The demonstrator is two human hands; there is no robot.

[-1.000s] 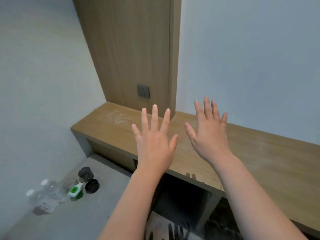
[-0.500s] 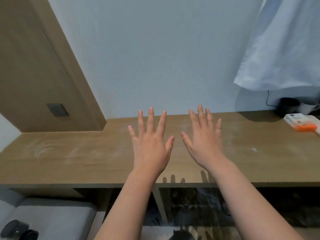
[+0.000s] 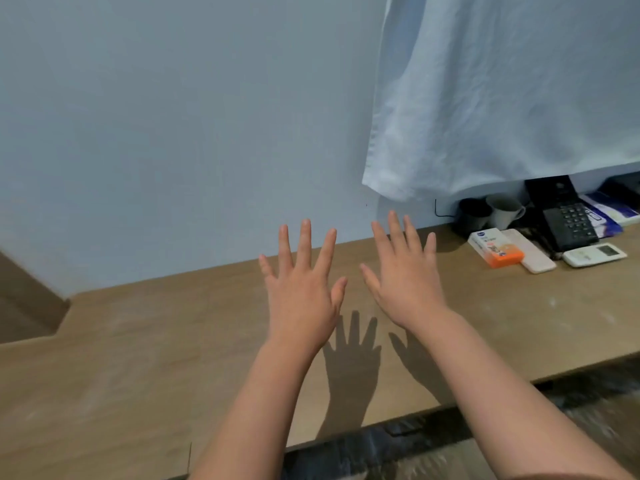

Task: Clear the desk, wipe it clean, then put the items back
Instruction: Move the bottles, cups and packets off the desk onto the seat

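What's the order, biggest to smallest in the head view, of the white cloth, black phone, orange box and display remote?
1. white cloth
2. black phone
3. orange box and display remote: these look about alike, so they are not ranked.

Both hands, left (image 3: 301,299) and right (image 3: 405,285), spread flat above wooden desk (image 3: 138,358)

Bare tabletop (image 3: 138,358) runs open from the left end past the middle, reachable from the front edge. At the far right back, an orange-and-white box (image 3: 496,247), a slim remote (image 3: 531,257), a display remote (image 3: 594,254), a black telephone (image 3: 568,225), a dark mug (image 3: 472,213) and a white mug (image 3: 504,211) crowd together beneath a hanging white cloth (image 3: 502,98).
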